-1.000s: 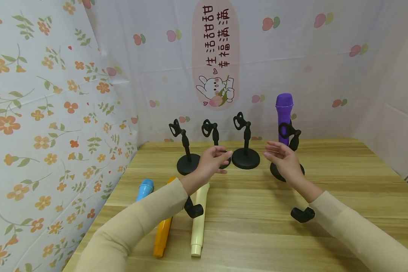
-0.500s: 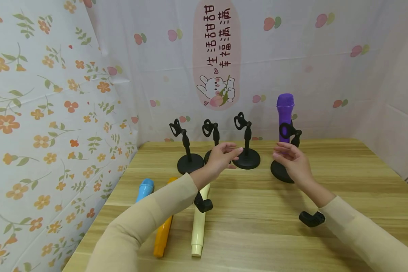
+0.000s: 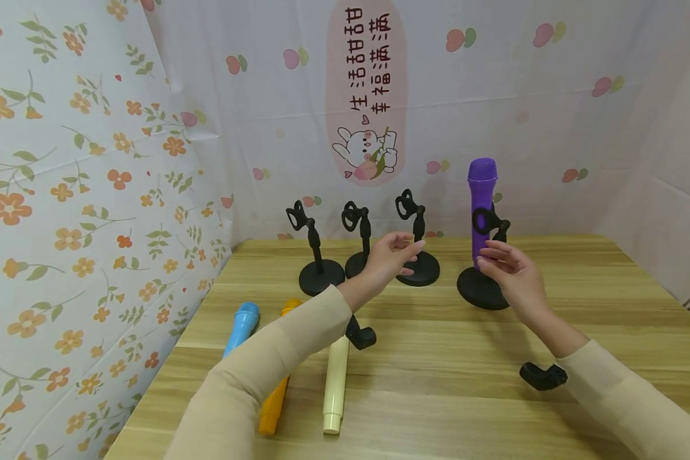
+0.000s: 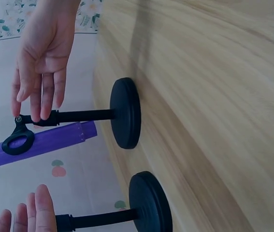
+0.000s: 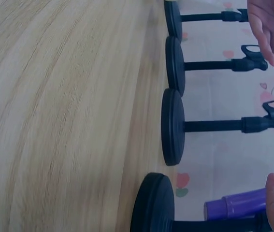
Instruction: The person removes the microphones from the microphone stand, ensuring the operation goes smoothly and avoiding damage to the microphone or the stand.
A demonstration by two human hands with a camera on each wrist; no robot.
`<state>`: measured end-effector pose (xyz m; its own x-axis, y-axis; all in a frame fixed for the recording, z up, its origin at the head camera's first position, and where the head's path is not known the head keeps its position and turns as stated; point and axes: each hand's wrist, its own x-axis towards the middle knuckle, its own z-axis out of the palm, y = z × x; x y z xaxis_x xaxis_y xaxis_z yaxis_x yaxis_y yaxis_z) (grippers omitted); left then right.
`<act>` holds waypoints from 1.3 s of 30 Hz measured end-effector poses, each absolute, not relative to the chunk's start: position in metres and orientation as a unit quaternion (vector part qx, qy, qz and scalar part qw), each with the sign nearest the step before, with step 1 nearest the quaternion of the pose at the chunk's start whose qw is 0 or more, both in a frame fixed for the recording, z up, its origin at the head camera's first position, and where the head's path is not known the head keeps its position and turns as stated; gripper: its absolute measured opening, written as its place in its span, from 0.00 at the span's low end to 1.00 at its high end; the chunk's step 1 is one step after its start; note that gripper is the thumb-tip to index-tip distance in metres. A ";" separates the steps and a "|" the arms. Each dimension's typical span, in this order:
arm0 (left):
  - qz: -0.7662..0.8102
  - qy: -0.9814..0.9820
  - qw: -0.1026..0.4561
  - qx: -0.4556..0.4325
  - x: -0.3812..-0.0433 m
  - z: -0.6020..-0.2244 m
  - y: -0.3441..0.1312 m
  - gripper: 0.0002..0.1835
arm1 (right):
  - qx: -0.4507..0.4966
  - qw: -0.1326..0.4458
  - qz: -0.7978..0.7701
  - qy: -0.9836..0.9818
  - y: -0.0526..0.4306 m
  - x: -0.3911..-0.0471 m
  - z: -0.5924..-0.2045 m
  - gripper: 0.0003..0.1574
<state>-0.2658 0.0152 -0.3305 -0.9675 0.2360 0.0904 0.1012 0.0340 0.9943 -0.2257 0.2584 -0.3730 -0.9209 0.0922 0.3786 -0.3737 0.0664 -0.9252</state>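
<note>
My left hand [image 3: 390, 259] is raised with fingers loosely bent, overlapping the lower pole of a small black microphone stand [image 3: 418, 223] in the head view. Nothing is in its grasp. To the right, a purple microphone [image 3: 483, 185] sits upright, slightly tilted, in the ring clip of another black stand [image 3: 471, 291]. Beside that stand's pole hovers my right hand [image 3: 516, 278], fingers relaxed and holding nothing. In the left wrist view its fingertips [image 4: 45, 113] are right at the clip joint and upper pole.
Two more black stands, one [image 3: 319, 275] at left and one [image 3: 356, 263] beside it, have bare clips. Blue [image 3: 241, 329], orange [image 3: 273, 409] and pale yellow [image 3: 335, 390] microphones lie on the wooden table [image 3: 437, 396] at left. A printed curtain [image 3: 264, 128] hangs behind.
Both hands have shifted to the right. The left went from in front of the second stand to the third; the right moved off the purple microphone's front to its stand's right side.
</note>
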 end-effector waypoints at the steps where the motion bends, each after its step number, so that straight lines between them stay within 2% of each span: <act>1: 0.683 0.719 0.046 0.120 -0.267 -0.330 0.017 0.23 | 0.096 0.175 0.670 -0.715 0.260 -0.225 -0.373 0.27; 10: 0.672 0.723 0.031 0.157 -0.277 -0.328 0.032 0.20 | 0.080 0.204 0.671 -0.709 0.275 -0.222 -0.366 0.27; 29: 0.645 0.742 -0.004 0.182 -0.303 -0.323 0.069 0.25 | 0.002 0.244 0.602 -0.760 0.298 -0.236 -0.379 0.24; 39: 0.610 0.771 -0.005 0.182 -0.315 -0.319 0.093 0.31 | 0.000 0.217 0.622 -0.752 0.301 -0.253 -0.391 0.32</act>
<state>-0.3145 0.0935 -0.3188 -0.9334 0.2749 0.2309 0.2879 0.1891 0.9388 -0.2527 0.3010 -0.3913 -0.9055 0.2710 0.3265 -0.2699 0.2258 -0.9360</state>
